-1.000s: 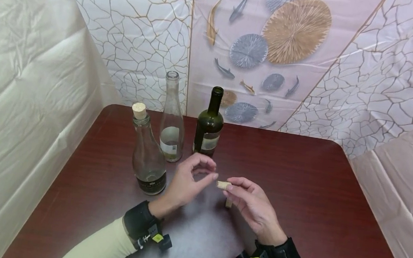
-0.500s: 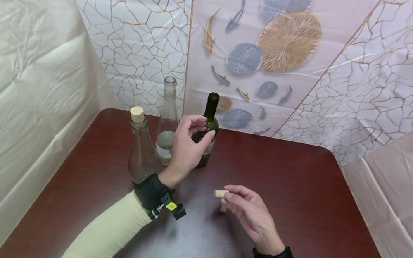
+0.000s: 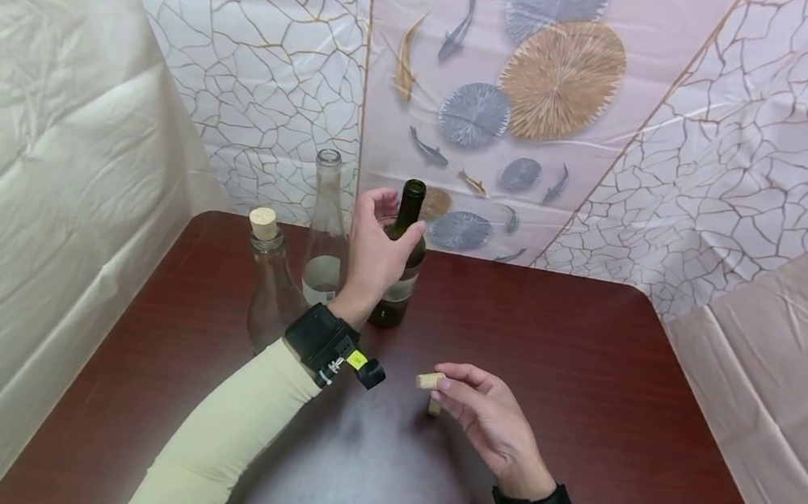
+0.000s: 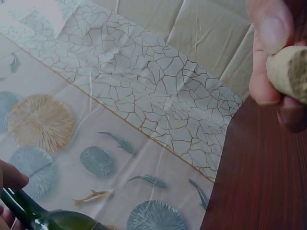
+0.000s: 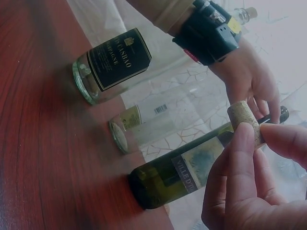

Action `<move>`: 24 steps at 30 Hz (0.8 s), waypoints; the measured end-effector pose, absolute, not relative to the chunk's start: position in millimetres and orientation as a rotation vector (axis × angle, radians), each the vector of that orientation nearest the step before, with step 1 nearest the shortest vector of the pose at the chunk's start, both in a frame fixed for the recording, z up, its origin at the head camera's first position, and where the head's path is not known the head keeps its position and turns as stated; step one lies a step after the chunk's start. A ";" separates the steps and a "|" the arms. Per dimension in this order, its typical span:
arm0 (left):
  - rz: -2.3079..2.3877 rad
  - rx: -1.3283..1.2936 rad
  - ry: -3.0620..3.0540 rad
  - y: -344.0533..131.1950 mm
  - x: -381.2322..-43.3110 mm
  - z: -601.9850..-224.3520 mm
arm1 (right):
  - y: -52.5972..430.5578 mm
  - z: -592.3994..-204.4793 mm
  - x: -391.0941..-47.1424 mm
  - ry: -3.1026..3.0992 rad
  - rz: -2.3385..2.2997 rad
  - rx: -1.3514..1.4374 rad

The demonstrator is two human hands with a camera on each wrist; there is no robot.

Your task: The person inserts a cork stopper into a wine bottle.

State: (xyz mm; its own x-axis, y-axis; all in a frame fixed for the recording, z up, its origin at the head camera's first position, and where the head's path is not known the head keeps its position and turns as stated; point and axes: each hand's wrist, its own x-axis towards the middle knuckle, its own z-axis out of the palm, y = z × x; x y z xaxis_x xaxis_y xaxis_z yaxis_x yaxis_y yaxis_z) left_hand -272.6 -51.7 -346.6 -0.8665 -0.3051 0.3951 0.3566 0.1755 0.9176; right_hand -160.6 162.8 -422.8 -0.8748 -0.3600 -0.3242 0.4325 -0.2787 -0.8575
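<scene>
In the head view, my left hand (image 3: 379, 241) is at the neck of a green wine bottle (image 3: 394, 292), its fingers curled around the far side and the thumb at the near side. The bottle stands upright with an uncorked mouth; its label shows in the right wrist view. My right hand (image 3: 493, 423) pinches a cork (image 3: 429, 380) between thumb and fingers, low over the table. Close up, that cork (image 5: 243, 120) looks pale and speckled. A second cork (image 3: 434, 407) stands just below the right fingers, partly hidden by them.
Left of the wine bottle stands a clear bottle (image 3: 322, 272) without a stopper. Nearer is another clear bottle (image 3: 271, 296) with a cork stopper (image 3: 263, 223) in its mouth, partly hidden behind my left forearm. The red-brown table (image 3: 549, 339) ends at draped patterned cloth (image 3: 304, 72).
My left hand has moved up and away, from beside the cork to the green bottle's neck. The right hand keeps pinching the cork in about the same place. The head view has tilted slightly.
</scene>
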 end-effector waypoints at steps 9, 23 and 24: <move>-1.709 -0.041 -2.028 -51.5 -279.2 -348.7 | 164.3 -425.3 -162.8 1.535 -2.137 0.085; -1.609 -0.118 -2.147 -51.9 -267.8 -353.8 | 167.8 -425.4 -164.9 1.527 -2.167 0.088; -1.597 -0.119 -2.159 -51.8 -266.3 -354.4 | 168.1 -425.9 -164.9 1.528 -2.168 0.091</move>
State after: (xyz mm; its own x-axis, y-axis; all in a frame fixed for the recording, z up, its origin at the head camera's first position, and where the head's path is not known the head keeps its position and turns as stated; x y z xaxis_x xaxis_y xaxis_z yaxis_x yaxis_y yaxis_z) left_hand -266.3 -51.8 -354.4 -0.8952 -0.1929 0.4017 0.3275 0.3265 0.8867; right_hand -164.9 168.1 -425.9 -0.8812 -0.3455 -0.3228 0.4202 -0.2594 -0.8696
